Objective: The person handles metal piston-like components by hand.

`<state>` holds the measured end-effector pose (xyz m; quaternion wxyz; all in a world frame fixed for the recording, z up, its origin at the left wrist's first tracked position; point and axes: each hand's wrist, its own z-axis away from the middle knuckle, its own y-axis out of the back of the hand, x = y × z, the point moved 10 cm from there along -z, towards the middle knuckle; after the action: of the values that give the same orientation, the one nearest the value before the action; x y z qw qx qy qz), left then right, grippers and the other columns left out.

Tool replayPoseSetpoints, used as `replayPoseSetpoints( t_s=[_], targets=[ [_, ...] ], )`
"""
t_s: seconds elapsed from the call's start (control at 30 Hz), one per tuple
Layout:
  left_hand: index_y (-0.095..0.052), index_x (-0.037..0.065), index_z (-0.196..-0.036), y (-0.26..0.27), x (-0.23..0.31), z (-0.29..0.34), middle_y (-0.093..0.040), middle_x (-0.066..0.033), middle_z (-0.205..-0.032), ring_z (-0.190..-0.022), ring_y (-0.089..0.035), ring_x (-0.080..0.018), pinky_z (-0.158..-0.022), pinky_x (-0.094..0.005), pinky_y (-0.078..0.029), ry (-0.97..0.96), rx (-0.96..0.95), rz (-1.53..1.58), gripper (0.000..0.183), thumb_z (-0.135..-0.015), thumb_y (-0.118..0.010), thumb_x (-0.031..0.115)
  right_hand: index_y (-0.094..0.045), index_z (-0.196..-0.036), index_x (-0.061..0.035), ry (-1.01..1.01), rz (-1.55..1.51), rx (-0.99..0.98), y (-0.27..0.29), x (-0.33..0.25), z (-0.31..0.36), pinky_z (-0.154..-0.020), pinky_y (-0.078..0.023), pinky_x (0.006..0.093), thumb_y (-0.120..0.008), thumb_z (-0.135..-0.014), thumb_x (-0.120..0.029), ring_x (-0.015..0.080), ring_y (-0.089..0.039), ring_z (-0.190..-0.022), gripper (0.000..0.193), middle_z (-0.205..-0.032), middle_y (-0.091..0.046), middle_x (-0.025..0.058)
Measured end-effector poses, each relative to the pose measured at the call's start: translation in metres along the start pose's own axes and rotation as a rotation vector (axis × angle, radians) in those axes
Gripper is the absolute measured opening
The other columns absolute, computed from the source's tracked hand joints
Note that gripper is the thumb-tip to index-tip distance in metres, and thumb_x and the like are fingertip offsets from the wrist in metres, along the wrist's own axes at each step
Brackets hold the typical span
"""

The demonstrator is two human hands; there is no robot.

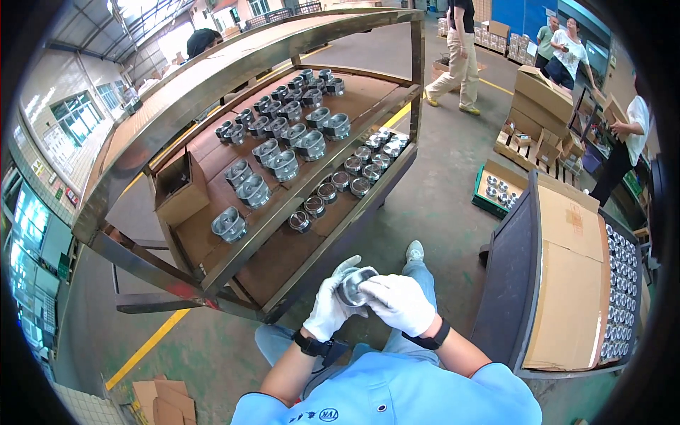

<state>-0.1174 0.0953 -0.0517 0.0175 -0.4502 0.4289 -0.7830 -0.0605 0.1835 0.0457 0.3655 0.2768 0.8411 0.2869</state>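
Note:
Before my body I hold a silvery metal engine piston point(352, 286) in both white-gloved hands. My left hand point(328, 309) wraps round its left side, with the thumb up along it. My right hand point(401, 302) has its fingers closed on the piston's right edge. Beyond them is a metal-framed rack point(248, 265). On its upper brown board, more pistons point(283, 164) stand in rows. A lower shelf carries further pistons point(326, 192) with their round tops up.
An open cardboard box point(180, 188) sits at the rack's left end. To my right, a dark cart point(506, 283) bears cardboard point(567, 304) and rows of pistons point(620, 290). Behind it is a green crate point(489, 205) of pistons. Several people are farther off; one walks past point(460, 57).

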Motion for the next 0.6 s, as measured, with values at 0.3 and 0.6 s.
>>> replayPoseSetpoints(
  t_s=[0.3,0.6],
  targets=[
    [0.007,0.023,-0.157,-0.034,-0.002,0.032,-0.059,-0.0262,-0.108,-0.076,-0.069,-0.0328,-0.062,-0.0387,-0.059,0.154,-0.199,-0.222,0.109,-0.081,-0.042,0.083,-0.057,-0.125,-0.0038,-0.906,-1.472,0.101,-0.074,0.087,0.063,-0.062,-0.05,0.0228,-0.056,-0.098,-0.029,0.0086,-0.063,-0.075,0.037,-0.098,-0.066,0.0037],
    [0.006,0.018,-0.157,-0.043,0.004,0.033,-0.062,-0.03,-0.106,-0.079,-0.07,-0.0346,-0.063,-0.0383,-0.059,0.14,-0.262,-0.192,0.114,-0.079,-0.047,0.083,-0.058,-0.125,-0.0051,-1.004,-1.887,0.195,-0.092,0.079,0.069,-0.062,-0.047,0.0221,-0.059,-0.096,-0.03,0.0081,-0.058,-0.076,0.038,-0.102,-0.065,0.0005]
  ],
)
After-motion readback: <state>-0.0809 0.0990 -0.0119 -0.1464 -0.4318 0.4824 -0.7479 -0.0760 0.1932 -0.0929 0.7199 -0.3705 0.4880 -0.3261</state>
